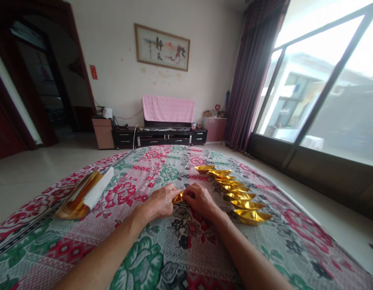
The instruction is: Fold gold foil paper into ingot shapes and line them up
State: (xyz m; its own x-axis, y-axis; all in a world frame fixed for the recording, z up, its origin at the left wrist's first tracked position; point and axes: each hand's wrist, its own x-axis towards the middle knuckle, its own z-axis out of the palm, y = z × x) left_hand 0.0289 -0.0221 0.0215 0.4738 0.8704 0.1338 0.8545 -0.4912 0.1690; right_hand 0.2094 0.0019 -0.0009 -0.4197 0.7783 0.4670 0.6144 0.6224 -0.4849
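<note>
Between my two hands, low over the middle of the table, is a small piece of folded gold foil paper [178,197]. My left hand [161,201] is closed on its left end, with the thumb side partly hidden. The fingers of my right hand [198,198] pinch its right end. Most of the piece is covered by my fingers, so its full shape does not show. To the right of my right hand, several boat-shaped gold foil paper ingots [252,216] stand in a slanting row running away from me.
A stack of gold and white paper sheets [94,193], curled over, lies at the left of the table. A floral cloth [138,257] covers the round table. Beyond stand a low black cabinet [162,139] and a pink-draped screen [168,108]; windows are on the right.
</note>
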